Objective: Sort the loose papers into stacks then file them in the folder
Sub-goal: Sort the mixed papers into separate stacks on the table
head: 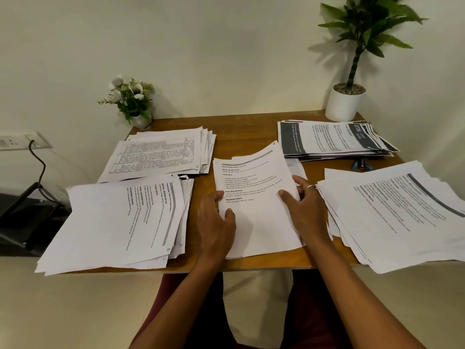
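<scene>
Left hand (216,217), right hand (305,205) pinch centre stack (254,187) edges; fingers beneath, seemingly.

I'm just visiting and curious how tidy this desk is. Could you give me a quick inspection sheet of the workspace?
Surface: wooden table, mostly covered by paper.
Job's things: middle papers; far-left stack, near-left stack, far-right stack, near-right stack; both near stacks overhang the edge; no folder seen.
Clutter: probably pens beside the far-right stack.
Hands: left hand and right hand grip the middle papers' side edges.
Cables: black cable hanging from wall socket.
Surroundings: flower pot, potted plant, dark furniture at left.
</scene>
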Demonstrator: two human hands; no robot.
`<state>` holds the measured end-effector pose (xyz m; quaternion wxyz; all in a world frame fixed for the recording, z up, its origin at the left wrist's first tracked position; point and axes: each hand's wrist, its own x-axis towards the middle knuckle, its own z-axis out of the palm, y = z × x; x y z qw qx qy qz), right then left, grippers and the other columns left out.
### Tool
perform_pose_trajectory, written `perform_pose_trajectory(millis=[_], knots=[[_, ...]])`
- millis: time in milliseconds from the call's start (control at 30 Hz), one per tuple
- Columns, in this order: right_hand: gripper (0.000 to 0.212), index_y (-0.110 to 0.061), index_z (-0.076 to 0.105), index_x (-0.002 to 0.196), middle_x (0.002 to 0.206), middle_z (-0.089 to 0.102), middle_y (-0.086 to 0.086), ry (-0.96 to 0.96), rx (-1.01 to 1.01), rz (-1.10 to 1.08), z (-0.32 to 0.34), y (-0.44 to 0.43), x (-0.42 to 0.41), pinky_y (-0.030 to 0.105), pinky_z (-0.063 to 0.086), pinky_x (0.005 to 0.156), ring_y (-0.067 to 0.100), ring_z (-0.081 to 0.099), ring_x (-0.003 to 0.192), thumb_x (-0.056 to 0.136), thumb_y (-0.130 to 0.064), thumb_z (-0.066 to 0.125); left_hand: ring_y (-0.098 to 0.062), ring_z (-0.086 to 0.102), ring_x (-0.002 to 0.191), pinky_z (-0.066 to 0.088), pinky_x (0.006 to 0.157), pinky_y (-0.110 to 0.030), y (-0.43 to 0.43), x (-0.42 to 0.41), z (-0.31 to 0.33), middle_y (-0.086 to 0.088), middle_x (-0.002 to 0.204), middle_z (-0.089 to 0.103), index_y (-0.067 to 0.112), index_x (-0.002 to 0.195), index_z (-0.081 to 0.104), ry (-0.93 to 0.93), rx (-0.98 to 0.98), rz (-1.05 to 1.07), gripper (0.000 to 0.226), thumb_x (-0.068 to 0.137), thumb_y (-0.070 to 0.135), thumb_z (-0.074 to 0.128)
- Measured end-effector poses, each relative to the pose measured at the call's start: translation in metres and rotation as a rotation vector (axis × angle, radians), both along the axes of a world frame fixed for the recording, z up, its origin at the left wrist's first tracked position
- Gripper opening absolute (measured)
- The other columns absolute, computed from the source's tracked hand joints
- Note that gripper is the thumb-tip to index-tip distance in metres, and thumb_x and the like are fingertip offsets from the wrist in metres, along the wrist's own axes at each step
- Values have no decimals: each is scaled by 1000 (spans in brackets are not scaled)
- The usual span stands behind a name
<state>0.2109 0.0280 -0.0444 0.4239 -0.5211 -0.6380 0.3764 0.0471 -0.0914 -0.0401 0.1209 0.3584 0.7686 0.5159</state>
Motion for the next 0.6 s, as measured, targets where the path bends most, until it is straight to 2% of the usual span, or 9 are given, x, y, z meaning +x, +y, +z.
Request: perform_pose_trajectory(millis=[100,167,233,333,600], knots=[[39,-28,60,129,117,62,-17,24,-8,3,3,-1,0,1,42,56,2,61,95,93,-31,75,-17,57,121,56,99,-41,-2,0,1,0,133,59,16,130,56,-2,7,-10,41,93,5,69],[30,-31,60,117,104,63,-21,45,-6,-9,4,-2,0,0,43,55,-5,63,85,91,-29,76,-18,57,122,56,99,-39,-2,1,1,-1,134,58,15,131,56,-2,15,-8,41,93,3,68],[26,-32,59,107,96,61,-25,74,-16,-26,4,-2,1,1,44,56,-8,64,83,90,-29,78,-19,57,123,56,99,-34,-3,1,1,-2,134,58,13,131,56,-8,25,-4,41,93,2,67],[22,-31,61,103,93,61,-25,72,-32,-50,3,-1,2,7,43,64,2,63,84,89,-32,78,-20,57,125,56,98,-31,-3,1,1,-3,135,58,12,131,56,-13,31,-7,41,93,1,68],[18,-28,66,92,100,67,-8,106,-81,-53,5,10,8,22,50,69,11,63,91,86,-38,80,-18,57,122,57,97,-34,-3,0,-1,-2,131,58,14,128,57,7,31,-10,39,92,3,68]])
